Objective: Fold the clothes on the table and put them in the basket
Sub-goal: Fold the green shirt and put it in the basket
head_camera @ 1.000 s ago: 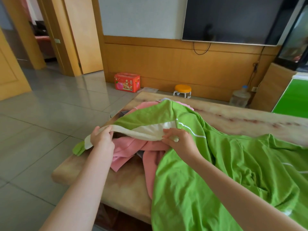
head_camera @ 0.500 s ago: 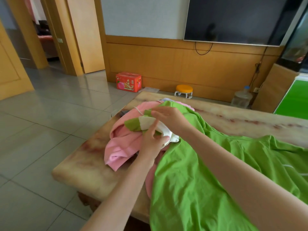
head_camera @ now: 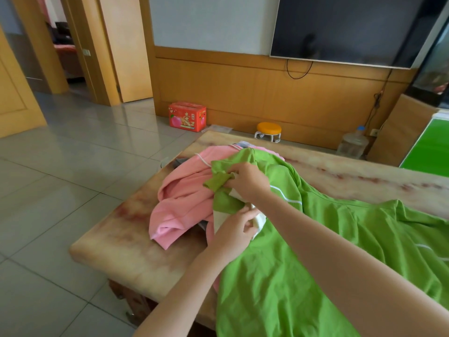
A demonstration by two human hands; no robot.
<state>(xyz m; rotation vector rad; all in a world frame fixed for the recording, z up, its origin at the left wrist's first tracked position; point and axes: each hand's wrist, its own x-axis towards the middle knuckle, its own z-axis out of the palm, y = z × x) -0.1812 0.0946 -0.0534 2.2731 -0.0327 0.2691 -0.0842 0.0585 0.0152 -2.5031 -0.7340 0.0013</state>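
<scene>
Both hands on the sleeve of a bright green cotton shirt with thin white stripes (head_camera: 315,251), which is spread over the near right of a pale, red-veined stone slab table (head_camera: 116,242).
Left hand (head_camera: 237,227): fingers curled, pinching the sleeve's cream panel. Right hand (head_camera: 247,181), just beyond: fingertips pinching a bunched green fold. Sleeve lies on a crumpled pink fleece garment (head_camera: 184,203) at the table's left end. Floor behind: red printed cardboard box (head_camera: 187,116), small round orange-topped stool (head_camera: 269,128), clear plastic water jug (head_camera: 353,144). Dark flat wall-mounted screen (head_camera: 352,27) above.
</scene>
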